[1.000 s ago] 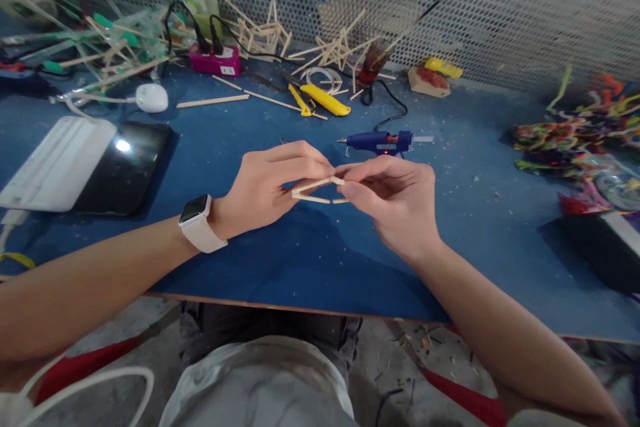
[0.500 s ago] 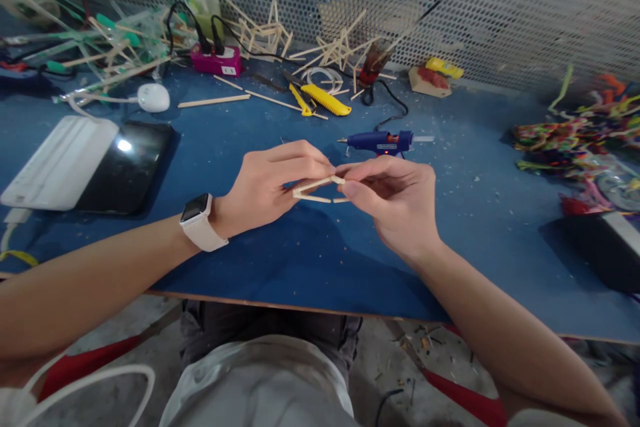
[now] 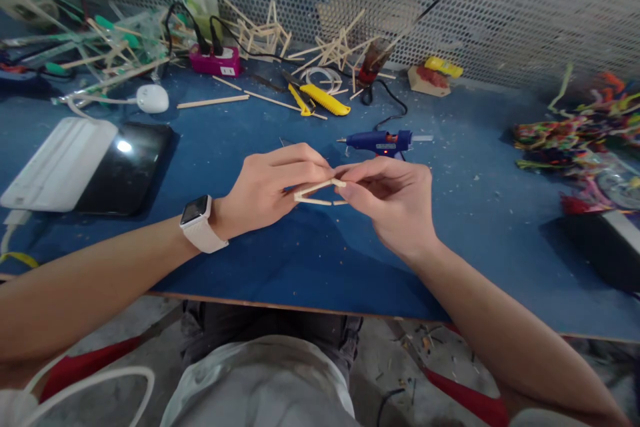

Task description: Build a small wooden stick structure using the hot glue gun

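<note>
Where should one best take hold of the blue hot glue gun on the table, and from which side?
Probably take the blue plastic hot glue gun by its body's rear, from the right: its metal nozzle points left, and its red light suggests heat.

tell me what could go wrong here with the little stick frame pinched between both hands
1. The stick frame is thin and pinched in the air between the left hand and right hand; a hard squeeze or twist could snap it or part its corner.
2. The glue gun lies just beyond the hands with a red light showing, so it may be hot; a finger drifting back could touch its nozzle.
</note>
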`<state>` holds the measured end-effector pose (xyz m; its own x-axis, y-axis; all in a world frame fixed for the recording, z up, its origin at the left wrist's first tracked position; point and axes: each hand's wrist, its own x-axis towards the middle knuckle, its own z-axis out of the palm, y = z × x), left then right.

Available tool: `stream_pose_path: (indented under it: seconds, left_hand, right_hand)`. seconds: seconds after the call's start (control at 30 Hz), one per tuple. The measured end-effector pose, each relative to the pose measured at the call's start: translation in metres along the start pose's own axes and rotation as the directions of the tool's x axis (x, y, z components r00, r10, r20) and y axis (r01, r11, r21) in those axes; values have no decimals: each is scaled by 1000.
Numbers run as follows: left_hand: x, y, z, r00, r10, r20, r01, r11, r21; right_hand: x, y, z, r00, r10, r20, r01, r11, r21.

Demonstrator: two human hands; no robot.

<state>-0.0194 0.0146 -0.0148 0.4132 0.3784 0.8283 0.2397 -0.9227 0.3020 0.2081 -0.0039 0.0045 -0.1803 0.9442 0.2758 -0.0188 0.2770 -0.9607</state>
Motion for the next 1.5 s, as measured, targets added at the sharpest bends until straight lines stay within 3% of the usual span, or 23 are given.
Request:
stream_pose_path:
  seconds: [0.57,1.2,1.5]
  left_hand:
    - [2,-1,3,997,-53,-51,50,998,-49]
    - [3,0,3,995,-66,-74,60,995,-77]
    - [5,4,2,996,-71,-59,71,997,-5]
  right_hand:
    - [-1,6,-5,999,-22,45,18,996,86]
    - [-2,4,-3,1000,-12,-16,12,1000,15]
    - [-3,2,-1,998,-40,-39,41,999,20]
